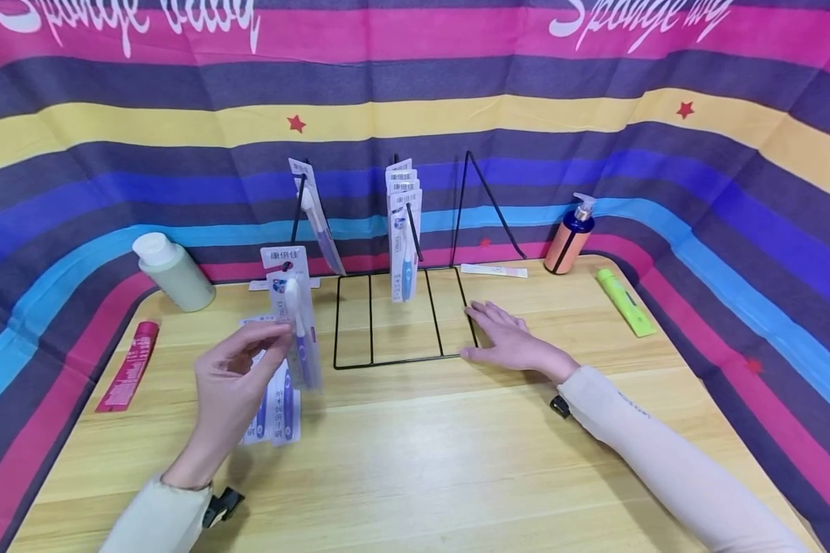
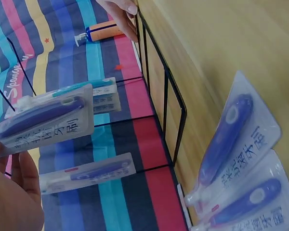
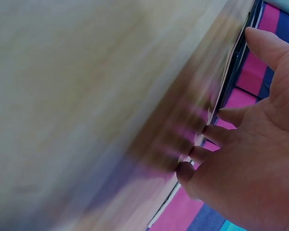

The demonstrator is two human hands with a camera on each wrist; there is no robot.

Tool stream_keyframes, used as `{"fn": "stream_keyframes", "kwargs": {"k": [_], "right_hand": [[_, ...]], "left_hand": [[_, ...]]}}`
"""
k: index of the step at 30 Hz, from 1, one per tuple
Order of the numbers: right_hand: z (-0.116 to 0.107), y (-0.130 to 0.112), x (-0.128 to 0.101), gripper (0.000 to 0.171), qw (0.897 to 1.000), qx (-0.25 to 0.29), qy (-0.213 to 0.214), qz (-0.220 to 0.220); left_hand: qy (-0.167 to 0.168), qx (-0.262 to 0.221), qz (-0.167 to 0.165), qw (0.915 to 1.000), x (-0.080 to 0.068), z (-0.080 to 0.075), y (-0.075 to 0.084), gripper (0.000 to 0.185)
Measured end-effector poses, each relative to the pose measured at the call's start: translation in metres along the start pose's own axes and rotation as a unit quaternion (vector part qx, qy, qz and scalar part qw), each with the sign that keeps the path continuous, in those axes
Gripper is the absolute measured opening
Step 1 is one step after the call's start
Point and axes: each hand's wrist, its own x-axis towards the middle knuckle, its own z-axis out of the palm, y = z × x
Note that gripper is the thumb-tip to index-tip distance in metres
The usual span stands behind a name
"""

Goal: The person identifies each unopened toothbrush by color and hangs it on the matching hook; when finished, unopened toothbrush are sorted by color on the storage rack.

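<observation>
My left hand [image 1: 238, 372] pinches a packaged toothbrush [image 1: 304, 346] with a purple handle, held upright in front of a black wire rack [image 1: 406, 361]. In the left wrist view this toothbrush pack [image 2: 53, 120] extends out from the fingertips. Another purple toothbrush pack [image 1: 320, 226] hangs on the rack's left hook. Several packs hang in a row at the middle, a blue-handled toothbrush [image 1: 406, 269] foremost. Purple toothbrush packs [image 1: 287, 418] lie on the table beneath my left hand. My right hand [image 1: 515, 338] rests with fingers extended at the right end of the rack's base.
A pale green bottle [image 1: 180, 276] and a pink tube [image 1: 130, 372] are on the left. On the right are an orange pump bottle [image 1: 569, 242] and a green tube [image 1: 625, 302]. A white narrow packet [image 1: 494, 270] lies behind the rack, before a striped cloth [image 1: 429, 81].
</observation>
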Motion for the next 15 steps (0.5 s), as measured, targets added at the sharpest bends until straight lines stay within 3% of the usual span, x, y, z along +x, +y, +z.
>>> {"fn": "stream_keyframes", "kwargs": {"k": [5, 10, 15], "right_hand": [[0.000, -0.001, 0.000, 0.096, 1.000, 0.000, 0.000, -0.002], [0.001, 0.000, 0.001, 0.096, 1.000, 0.004, 0.001, -0.005], [0.002, 0.003, 0.002, 0.097, 1.000, 0.005, -0.001, -0.001]], "left_hand": [[0.017, 0.025, -0.015, 0.9994, 0.013, 0.004, -0.013, 0.026], [-0.013, 0.084, -0.020, 0.9962, 0.037, 0.003, -0.027, 0.035], [-0.032, 0.098, -0.050, 0.9934, 0.065, 0.000, -0.042, 0.037]]}}
